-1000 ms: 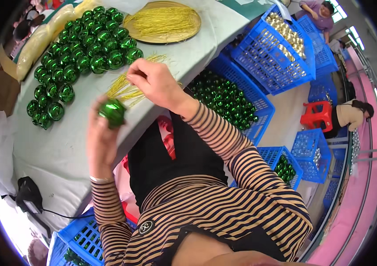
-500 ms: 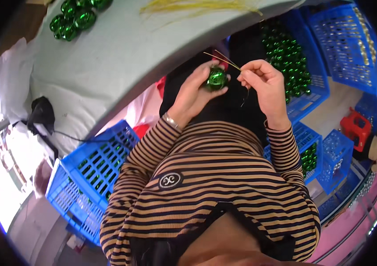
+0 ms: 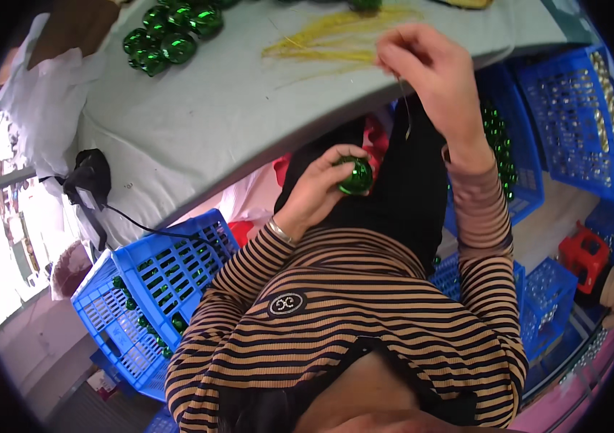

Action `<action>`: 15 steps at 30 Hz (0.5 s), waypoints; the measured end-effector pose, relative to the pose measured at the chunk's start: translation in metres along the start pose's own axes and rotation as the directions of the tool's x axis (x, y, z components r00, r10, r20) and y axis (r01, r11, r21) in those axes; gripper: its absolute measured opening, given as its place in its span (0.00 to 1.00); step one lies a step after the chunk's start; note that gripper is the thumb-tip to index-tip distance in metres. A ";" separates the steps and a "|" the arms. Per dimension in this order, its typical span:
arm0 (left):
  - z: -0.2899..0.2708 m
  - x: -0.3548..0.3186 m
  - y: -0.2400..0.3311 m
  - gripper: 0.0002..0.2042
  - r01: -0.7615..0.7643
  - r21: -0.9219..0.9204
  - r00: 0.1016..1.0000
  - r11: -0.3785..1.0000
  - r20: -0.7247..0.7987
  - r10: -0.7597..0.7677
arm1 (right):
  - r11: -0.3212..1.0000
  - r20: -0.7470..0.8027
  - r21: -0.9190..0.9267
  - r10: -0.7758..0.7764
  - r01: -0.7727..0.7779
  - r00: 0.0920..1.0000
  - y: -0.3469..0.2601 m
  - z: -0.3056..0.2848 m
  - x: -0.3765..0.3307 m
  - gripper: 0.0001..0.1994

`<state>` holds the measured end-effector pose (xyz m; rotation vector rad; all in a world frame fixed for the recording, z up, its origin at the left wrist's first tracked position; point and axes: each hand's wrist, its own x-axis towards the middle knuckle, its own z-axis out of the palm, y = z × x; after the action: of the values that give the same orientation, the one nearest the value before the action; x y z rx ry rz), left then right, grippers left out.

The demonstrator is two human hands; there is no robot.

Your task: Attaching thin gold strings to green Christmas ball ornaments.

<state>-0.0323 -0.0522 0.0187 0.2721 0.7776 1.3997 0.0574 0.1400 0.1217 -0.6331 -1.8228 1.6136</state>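
My left hand (image 3: 316, 191) is closed around a shiny green ball ornament (image 3: 357, 179), low in front of my lap. Above the table's front edge, my right hand (image 3: 437, 83) pinches a thin strand (image 3: 406, 112), its end dangling below the fingers. Just beside those fingertips, a loose spread of thin yellow strands (image 3: 321, 45) lies on the pale cloth-covered table (image 3: 213, 108). Farther left on the table rests a cluster of green ball ornaments (image 3: 178, 47).
Blue plastic crates with green ornaments stand at the left (image 3: 170, 267) and the right (image 3: 531, 166). Another crate (image 3: 574, 123) holds gold and silvery pieces. A red container (image 3: 582, 256) is at far right. A black object with a cable (image 3: 90, 177) sits by the table's left edge.
My right hand has moved up and forward from beside the ornament to the yellow strands. The left hand has lowered slightly, still holding the green ball. More of the table shows.
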 end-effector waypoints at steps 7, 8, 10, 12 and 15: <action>-0.024 -0.012 -0.012 0.17 -0.059 -0.016 0.990 0.998 -0.129 0.056 | 0.918 0.269 -0.380 -0.010 0.116 0.963 0.046 0.007 0.118 0.08; -0.029 -0.015 -0.012 0.17 -0.064 -0.039 0.988 0.997 -0.141 0.058 | 0.907 0.244 -0.410 0.010 0.094 0.970 0.044 0.013 0.117 0.08; -0.035 -0.019 -0.011 0.17 -0.058 -0.091 0.986 0.994 -0.162 0.043 | 0.883 0.180 -0.469 0.059 0.033 0.982 0.041 0.022 0.114 0.07; -0.038 -0.019 -0.009 0.17 -0.072 -0.110 0.986 0.991 -0.156 0.055 | 0.890 0.165 -0.451 0.003 0.072 0.986 0.042 0.026 0.114 0.07; -0.041 -0.016 -0.007 0.17 -0.076 -0.137 0.988 0.988 -0.147 0.055 | 0.905 0.115 -0.404 -0.095 0.134 0.989 0.043 0.027 0.115 0.07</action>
<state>-0.0523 -0.0800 -0.0103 0.0877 0.7868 1.5418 -0.0438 0.2084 0.0922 -0.6227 -2.2514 1.2048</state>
